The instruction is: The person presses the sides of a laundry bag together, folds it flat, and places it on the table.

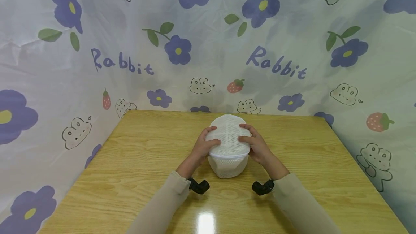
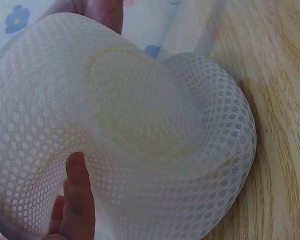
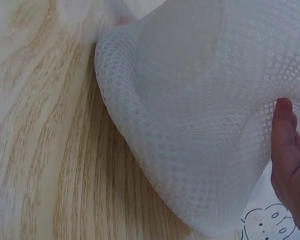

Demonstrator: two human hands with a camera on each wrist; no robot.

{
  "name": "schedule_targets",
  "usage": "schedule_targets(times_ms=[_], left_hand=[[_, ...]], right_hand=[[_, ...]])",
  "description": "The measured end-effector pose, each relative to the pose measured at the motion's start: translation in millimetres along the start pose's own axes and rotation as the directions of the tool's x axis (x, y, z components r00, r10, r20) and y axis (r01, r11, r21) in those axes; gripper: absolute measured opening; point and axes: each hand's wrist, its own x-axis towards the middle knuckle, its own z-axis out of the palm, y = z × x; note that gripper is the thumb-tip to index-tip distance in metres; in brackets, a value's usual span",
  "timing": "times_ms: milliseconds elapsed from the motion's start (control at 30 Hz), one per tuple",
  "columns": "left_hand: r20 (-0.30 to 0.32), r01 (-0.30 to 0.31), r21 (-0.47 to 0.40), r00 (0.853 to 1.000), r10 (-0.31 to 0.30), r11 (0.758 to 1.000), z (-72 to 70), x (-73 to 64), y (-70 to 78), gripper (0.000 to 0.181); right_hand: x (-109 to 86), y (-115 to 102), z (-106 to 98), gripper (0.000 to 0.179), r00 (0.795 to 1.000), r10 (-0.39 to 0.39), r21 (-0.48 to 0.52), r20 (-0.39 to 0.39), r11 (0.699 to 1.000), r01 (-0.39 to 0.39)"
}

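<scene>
A white mesh laundry bag (image 1: 228, 133) with a rounded top and a white zipper band round its middle stands on the wooden table. My left hand (image 1: 203, 145) grips its left side, thumb and a finger spread over the upper mesh. From the opposite side my right hand (image 1: 259, 148) holds it in much the same way. In the left wrist view, fingers (image 2: 79, 200) press into the bag's lower mesh (image 2: 205, 150), which bulges and folds. The right wrist view has fingers (image 3: 286, 147) against the mesh wall (image 3: 180, 145), dented beside them.
The wooden table (image 1: 143, 147) stretches out on both sides of the bag. Behind and beside it hangs a white cloth (image 1: 214, 46) printed with purple flowers, rabbits and strawberries. Black wrist cameras (image 1: 199, 186) sit below both wrists, close to the tabletop.
</scene>
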Motion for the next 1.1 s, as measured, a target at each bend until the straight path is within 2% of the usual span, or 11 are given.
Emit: schedule_targets(times_ms=[167,367,433,533,600,700,833,933,967,1067,1100], left_hand=[[-0.007,-0.001,0.04,1.0,0.002,0.999,0.4,-0.3,1.0,0.061],[-0.019,-0.047,0.218,0.998,0.052,0.975,-2.7,-2.0,6.2,0.065],[-0.017,-0.071,0.274,0.997,0.078,0.959,-4.4,-2.6,8.0,0.068],[-0.011,-0.109,0.374,0.992,0.122,0.921,-6.8,-4.7,11.4,0.071],[-0.012,-0.125,0.457,0.989,0.147,0.881,-8.1,-6.1,13.9,0.071],[-0.009,-0.161,0.575,0.979,0.203,0.802,-10.0,-8.5,17.9,0.073],[0.036,-0.228,0.7,0.958,0.285,0.677,-12.7,-10.2,22.8,0.076],[0.097,-0.283,0.777,0.937,0.337,0.562,-14.6,-9.8,25.3,0.076],[0.119,-0.299,0.796,0.93,0.348,0.527,-15.1,-9.7,26.1,0.077],[0.174,-0.326,0.841,0.919,0.355,0.431,-15.3,-9.4,28.5,0.079],[0.192,-0.334,0.849,0.917,0.349,0.41,-15.0,-9.7,29.6,0.081]], right_hand=[[-1.9,-0.8,-1.4,0.061,1.0,-0.013,-0.014,0.019,1.0,0.013],[-3.8,-4.3,-7.1,0.058,0.999,-0.028,-0.135,-0.016,0.991,0.025],[-4.5,-6.1,-9.7,0.056,0.998,-0.045,-0.212,-0.044,0.977,0.035],[-6.6,-9.8,-14.2,0.054,0.991,-0.117,-0.374,-0.071,0.924,0.082],[-8.2,-12.4,-17.3,0.053,0.98,-0.181,-0.485,-0.081,0.866,0.12],[-10.3,-15.6,-21.2,0.053,0.955,-0.289,-0.638,-0.066,0.748,0.182],[-14.3,-18.8,-24.4,0.059,0.908,-0.417,-0.819,0.044,0.505,0.272],[-18.0,-21.3,-25.3,0.064,0.876,-0.459,-0.89,0.149,0.324,0.32],[-19.0,-21.9,-25.2,0.065,0.869,-0.462,-0.902,0.178,0.275,0.331],[-21.4,-23.5,-24.3,0.067,0.855,-0.454,-0.916,0.251,0.174,0.361],[-21.8,-23.5,-24.1,0.068,0.854,-0.448,-0.92,0.266,0.147,0.364]])
